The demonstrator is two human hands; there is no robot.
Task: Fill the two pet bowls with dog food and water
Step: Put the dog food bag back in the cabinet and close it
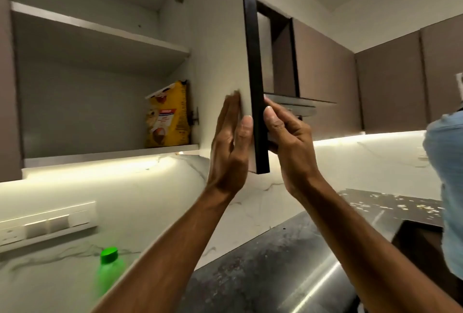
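Note:
A yellow dog food bag [168, 115] stands upright on the lower shelf of an open wall cabinet, at the shelf's right end. The cabinet door [220, 44] is swung out edge-on toward me. My left hand [230, 142] lies flat with straight fingers against the door's white inner face, thumb at the edge. My right hand [288, 142] holds the door's dark outer side near its bottom corner, fingers curled behind it and thumb on the edge. A green-capped bottle [110, 270] stands on the counter at lower left. No pet bowls are in view.
The upper shelf [100, 29] looks bare. A switch panel [47, 222] sits on the marble backsplash at left. A dark counter [275, 270] and a sink opening [416, 240] lie below right. A person in a light blue shirt [446, 162] stands at the right edge.

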